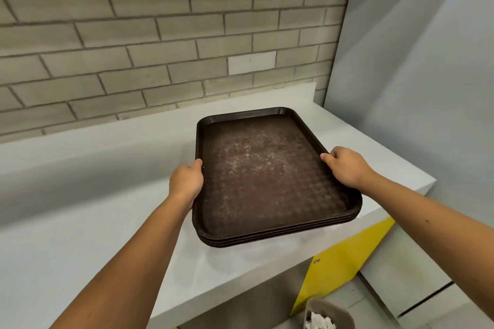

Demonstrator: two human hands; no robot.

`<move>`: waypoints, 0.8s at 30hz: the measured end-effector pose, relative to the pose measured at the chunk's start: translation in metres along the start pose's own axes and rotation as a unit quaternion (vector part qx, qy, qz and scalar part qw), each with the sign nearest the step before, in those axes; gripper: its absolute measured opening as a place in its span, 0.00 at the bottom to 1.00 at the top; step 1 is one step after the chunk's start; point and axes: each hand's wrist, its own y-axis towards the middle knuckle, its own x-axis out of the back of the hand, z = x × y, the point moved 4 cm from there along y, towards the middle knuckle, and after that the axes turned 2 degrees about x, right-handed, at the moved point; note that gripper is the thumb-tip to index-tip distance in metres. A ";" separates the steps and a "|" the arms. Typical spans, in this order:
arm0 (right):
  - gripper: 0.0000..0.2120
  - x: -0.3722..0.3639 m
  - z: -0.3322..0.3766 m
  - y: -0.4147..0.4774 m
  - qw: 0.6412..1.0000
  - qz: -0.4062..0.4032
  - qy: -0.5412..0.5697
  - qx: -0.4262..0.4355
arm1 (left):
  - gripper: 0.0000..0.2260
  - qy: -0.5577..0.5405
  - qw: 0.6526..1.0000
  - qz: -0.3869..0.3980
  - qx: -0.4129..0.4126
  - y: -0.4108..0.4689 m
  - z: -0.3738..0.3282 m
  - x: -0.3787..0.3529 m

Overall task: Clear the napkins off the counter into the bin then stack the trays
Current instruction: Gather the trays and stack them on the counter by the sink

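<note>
A stack of dark brown, rectangular plastic trays [267,181] with textured, scuffed surfaces is shown near the right end of a white bench [80,235], its near right corner close to the bench's front edge. Several nested rims are seen along the near side. Whether the stack rests on the bench or is held just above it cannot be told.

The left long edge is gripped by the left hand [185,184], and the right long edge by the right hand [346,167]. Each thumb is laid over the rim, while the fingers are curled below the edge and mostly hidden. Both bare forearms are extended from the lower corners.

Behind the bench, a wall of pale grey brick-pattern tiles [133,35] is seen, met at the right by a plain grey wall [414,61]. Below the bench front, a yellow slanted panel [339,259] is visible. At the bottom edge, a beige bin [344,312] is shown with crumpled white napkins [319,322] inside.
</note>
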 end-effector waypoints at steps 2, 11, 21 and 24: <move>0.16 0.005 -0.015 0.020 1.000 -0.005 0.003 -0.004 | 0.22 0.004 1.000 -0.002 -0.007 0.012 -0.015 -0.021; 0.16 0.024 -0.076 0.122 0.999 -0.038 -0.001 -0.028 | 0.21 0.023 0.998 0.001 -0.051 0.079 -0.084 -0.116; 0.16 0.033 -0.138 0.217 1.000 -0.021 0.008 -0.019 | 0.21 0.040 0.997 -0.021 -0.057 0.106 -0.125 -0.200; 0.15 0.033 -0.160 0.248 1.000 -0.014 -0.001 -0.002 | 0.21 0.055 0.997 -0.032 -0.047 0.110 -0.127 -0.232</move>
